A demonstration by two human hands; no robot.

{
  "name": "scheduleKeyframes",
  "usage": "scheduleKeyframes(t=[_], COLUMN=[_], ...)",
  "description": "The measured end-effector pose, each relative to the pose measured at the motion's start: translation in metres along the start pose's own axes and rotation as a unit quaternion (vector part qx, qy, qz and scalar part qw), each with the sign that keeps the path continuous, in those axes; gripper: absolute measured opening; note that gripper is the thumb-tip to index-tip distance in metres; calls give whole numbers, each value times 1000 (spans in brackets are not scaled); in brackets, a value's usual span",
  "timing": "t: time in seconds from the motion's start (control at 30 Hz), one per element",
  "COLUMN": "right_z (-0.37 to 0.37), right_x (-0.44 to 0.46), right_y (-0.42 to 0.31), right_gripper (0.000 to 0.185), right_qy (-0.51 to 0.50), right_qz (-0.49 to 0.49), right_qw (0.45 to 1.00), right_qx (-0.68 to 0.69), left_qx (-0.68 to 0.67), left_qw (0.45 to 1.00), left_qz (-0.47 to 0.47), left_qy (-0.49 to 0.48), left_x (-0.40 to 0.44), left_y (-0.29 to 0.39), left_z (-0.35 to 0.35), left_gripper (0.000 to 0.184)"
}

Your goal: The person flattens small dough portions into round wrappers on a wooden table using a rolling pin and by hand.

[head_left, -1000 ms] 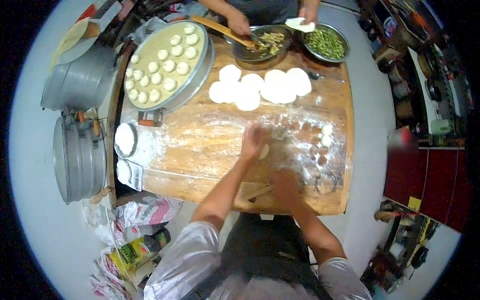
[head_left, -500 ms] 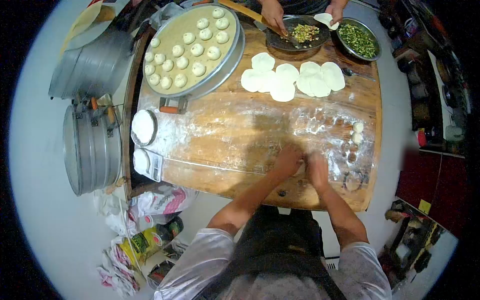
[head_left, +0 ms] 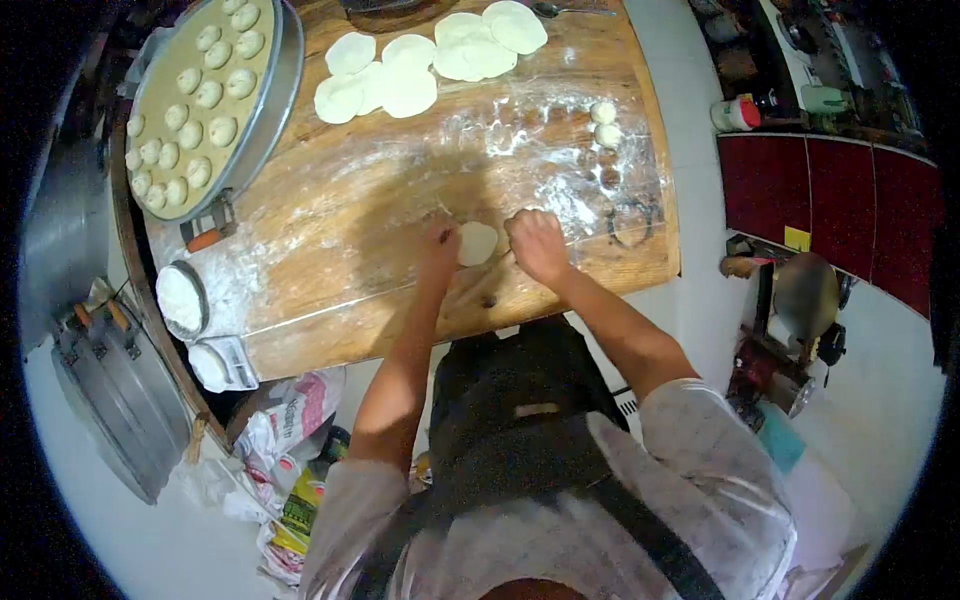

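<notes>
A small round dough wrapper (head_left: 477, 244) lies flat on the floured wooden table, between my two hands. My left hand (head_left: 441, 243), in shadow, is closed at the wrapper's left edge. To the right of the wrapper, my right hand (head_left: 538, 243) is curled with the fingers bent under; whatever is inside it is hidden. Farther back lies a group of overlapping rolled dough rounds (head_left: 408, 76). Two small dough balls (head_left: 605, 124) rest near the table's right side.
A large round steamer tray (head_left: 262, 125) with several filled buns stands at the left. Below it are a bowl of flour (head_left: 181, 298) and a small scale (head_left: 236, 362). A spoon (head_left: 570, 11) lies at the back. Steamer tiers (head_left: 125, 400) and bags (head_left: 290, 415) are beside the table.
The view has swung right and down, so the other person's hands and filling bowls are out of sight. My hands have moved apart, and a dough wrapper shows between them.
</notes>
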State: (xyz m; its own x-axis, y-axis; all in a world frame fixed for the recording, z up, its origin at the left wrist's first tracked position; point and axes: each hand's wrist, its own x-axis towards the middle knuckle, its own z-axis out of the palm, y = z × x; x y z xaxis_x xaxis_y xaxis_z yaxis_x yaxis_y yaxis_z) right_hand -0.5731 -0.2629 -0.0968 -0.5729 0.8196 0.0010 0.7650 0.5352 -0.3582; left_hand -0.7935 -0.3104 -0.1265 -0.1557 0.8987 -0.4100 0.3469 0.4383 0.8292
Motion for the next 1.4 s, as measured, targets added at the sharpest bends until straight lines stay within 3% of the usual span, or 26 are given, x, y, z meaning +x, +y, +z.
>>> scheduleKeyframes(t=[0.07, 0.13, 0.17, 0.23, 0.27, 0.3, 0.33, 0.4, 0.47, 0.53, 0.57, 0.6, 0.63, 0.7, 0.73, 0.8, 0.83, 0.87, 0.93, 1.0, 1.13, 1.17, 1.23, 1.3, 1.37, 1.4], right_z=[16, 35, 40, 38, 27, 12, 2, 9, 27, 45, 48, 53, 64, 54, 30, 14, 22, 33, 34, 31, 52, 38, 10, 34, 52, 70], right_x=[27, 70, 80, 93, 74, 41, 23, 15, 26, 78, 98, 102, 99, 71, 29, 21, 32, 41, 87, 121, 42, 34, 27, 61, 93, 96], right_y=[-10, -20, -25, -26, -26, -26, -27, -26, -29, -29, -29, -25, -22, -33, -41, -40, -39, -45, -55, -58, -46, -47, -56, -56, -51, -48], right_gripper=[17, 15, 15, 13, 13, 13, 12, 11, 10, 9, 8, 8, 8, 8, 9, 9, 11, 12, 14, 16, 11, 11, 11, 12, 13, 13], right_qy=[105, 60, 59, 78, 80, 58, 35, 56, 102, 105, 88, 93, 87, 81, 46, 6, 68, 130, 115, 68, 146, 147, -51, 5, 78, 153], right_qz=[34, 154, 157, 258, 258, 154, 50, 54, 64, 128, 187, 185, 162, 142, 106, 63, 47, 39, 76, 168, 68, 65, 107, 149, 183, 166], right_qw=[993, 986, 986, 954, 955, 982, 997, 997, 993, 986, 977, 977, 982, 986, 993, 998, 996, 991, 990, 983, 987, 987, 993, 989, 980, 973], right_qx=[48, 7, 8, 129, 126, 92, 57, 24, -15, 12, 50, 46, 28, 9, 22, 30, 14, 3, 19, 34, -22, -22, -5, 10, 12, 40], left_qx=[-8, 135, 212, 297, 140, -21, -22, -85, -72, 81, 148, 185, 183, 121, 117, -103, -175, -108, -37, 64, 83, -27, -192, -240, -73, 91], left_qw=[999, 985, 972, 944, 987, 999, 999, 995, 997, 994, 986, 979, 978, 992, 993, 991, 978, 992, 992, 997, 996, 997, 976, 967, 995, 993], left_qz=[20, 74, 84, 53, 16, -22, -17, -49, -25, 34, 51, 89, 94, 7, 14, -76, -109, -14, 82, 30, -19, -45, -71, -45, -5, 33], left_qy=[33, 77, 62, -133, -80, -24, -25, 8, 32, 70, 63, -21, -21, 27, 32, 34, 38, 65, 90, 15, 23, 56, 78, 69, 72, 75], left_x=[-14, 0, 14, 33, 35, 39, 41, 12, -15, -13, -4, 14, 24, 34, 35, 17, 8, -7, -13, 9, 28, 16, -15, -38, -24, -20], left_y=[25, 54, 52, 37, 19, -3, -33, -30, 2, 39, 45, 39, 27, -16, -41, -67, -65, -29, 2, 17, -55, -71, -51, -15, -4, 3], left_z=[-3, 4, 7, -6, -4, -3, -3, -21, -37, -39, -36, -39, -37, -31, -33, -35, -36, -44, -56, -56, -67, -66, -73, -79, -82, -82], left_gripper=[23, 23, 23, 27, 31, 34, 34, 31, 29, 27, 26, 27, 27, 29, 29, 30, 30, 28, 27, 27, 29, 29, 30, 30, 30, 29])
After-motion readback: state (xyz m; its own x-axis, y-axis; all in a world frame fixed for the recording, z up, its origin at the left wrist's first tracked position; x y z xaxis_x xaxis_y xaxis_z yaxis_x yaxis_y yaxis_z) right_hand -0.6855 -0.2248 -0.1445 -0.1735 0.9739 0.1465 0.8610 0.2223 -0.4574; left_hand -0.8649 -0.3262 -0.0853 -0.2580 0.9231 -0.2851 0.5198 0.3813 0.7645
